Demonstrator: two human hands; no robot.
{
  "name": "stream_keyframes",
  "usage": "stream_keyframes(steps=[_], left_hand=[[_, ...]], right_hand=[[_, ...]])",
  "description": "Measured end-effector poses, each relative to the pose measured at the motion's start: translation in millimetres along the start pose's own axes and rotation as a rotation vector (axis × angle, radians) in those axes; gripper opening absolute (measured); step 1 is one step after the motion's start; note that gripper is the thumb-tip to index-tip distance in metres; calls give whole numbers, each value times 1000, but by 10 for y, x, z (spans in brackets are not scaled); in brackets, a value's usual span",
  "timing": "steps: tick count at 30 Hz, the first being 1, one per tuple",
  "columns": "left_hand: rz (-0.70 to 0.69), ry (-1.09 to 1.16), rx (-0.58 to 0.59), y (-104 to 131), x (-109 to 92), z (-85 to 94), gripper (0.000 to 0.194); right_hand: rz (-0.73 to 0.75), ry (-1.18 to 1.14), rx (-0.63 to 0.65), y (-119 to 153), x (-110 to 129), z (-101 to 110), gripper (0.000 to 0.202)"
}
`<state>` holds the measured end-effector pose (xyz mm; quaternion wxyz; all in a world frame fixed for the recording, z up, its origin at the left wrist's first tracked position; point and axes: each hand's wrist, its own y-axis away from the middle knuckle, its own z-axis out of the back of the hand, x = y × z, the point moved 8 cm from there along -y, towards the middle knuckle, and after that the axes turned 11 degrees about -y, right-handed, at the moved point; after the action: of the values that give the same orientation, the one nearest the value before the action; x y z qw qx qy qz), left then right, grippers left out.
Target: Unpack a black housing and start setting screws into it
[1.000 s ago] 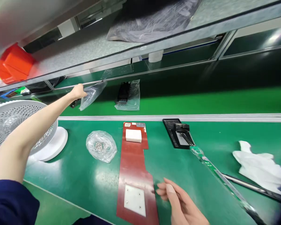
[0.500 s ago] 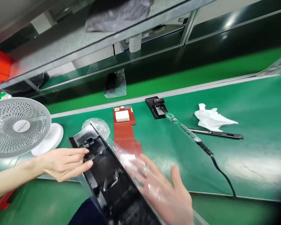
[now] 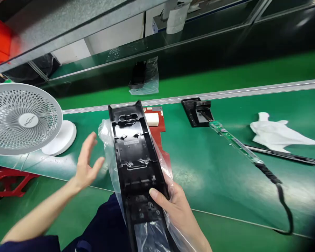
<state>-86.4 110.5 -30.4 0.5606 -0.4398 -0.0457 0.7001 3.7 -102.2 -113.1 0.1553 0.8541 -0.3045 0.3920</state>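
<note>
A long black plastic housing (image 3: 132, 154) is tilted in front of me, its ribbed inner side facing up. Clear plastic film (image 3: 109, 140) lies behind it and along both its sides. My right hand (image 3: 180, 210) grips the housing's right edge through the film, thumb on top. To the left, my left hand (image 3: 88, 162) is raised off the housing with its fingers apart, holding nothing. Behind the housing a red sheet (image 3: 157, 133) lies on the bench, bearing a white block (image 3: 152, 119).
A white fan (image 3: 28, 120) stands at the left. Right of centre, a tool with a clear handle (image 3: 237, 145) rests on a black stand (image 3: 194, 113), its cable trailing right. Beyond are a crumpled white cloth (image 3: 278, 133) and a dark strip (image 3: 301, 158). A shelf runs above.
My left hand has let go of the housing and moved away from it. My right hand has gone from open beside the film to gripping the housing. The housing now stands more upright in view.
</note>
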Motion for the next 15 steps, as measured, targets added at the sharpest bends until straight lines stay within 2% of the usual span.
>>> stream_keyframes(steps=[1,2,3,4,5,7,9,11,12,14,15], left_hand=[[257,282,134,196,135,-193,53],[455,593,239,390,157,-393,56],[594,845,296,532,108,-549,71],[677,1026,312,600,37,-653,80],[725,1134,270,602,-1,-697,80],[779,1142,105,505,57,-660,63],[837,1044,-48,415,220,-547,43],[888,993,-110,384,364,-467,40],[908,987,-129,391,419,-439,39],[919,990,-151,421,475,-405,38],[916,991,-154,437,480,-392,38]], right_hand=[[49,34,8,-94,14,-64,43],[89,60,7,-184,1,-124,43],[113,77,6,-268,-42,-183,43],[118,90,12,-344,-113,-246,43],[100,113,35,-411,-205,-315,45],[74,229,74,-510,-350,-420,49],[183,452,21,-583,-282,-440,53],[493,715,-70,-595,46,-509,47],[673,841,-73,-574,220,-609,41],[925,1094,69,-562,406,-909,27],[979,1224,169,-588,416,-1051,22]])
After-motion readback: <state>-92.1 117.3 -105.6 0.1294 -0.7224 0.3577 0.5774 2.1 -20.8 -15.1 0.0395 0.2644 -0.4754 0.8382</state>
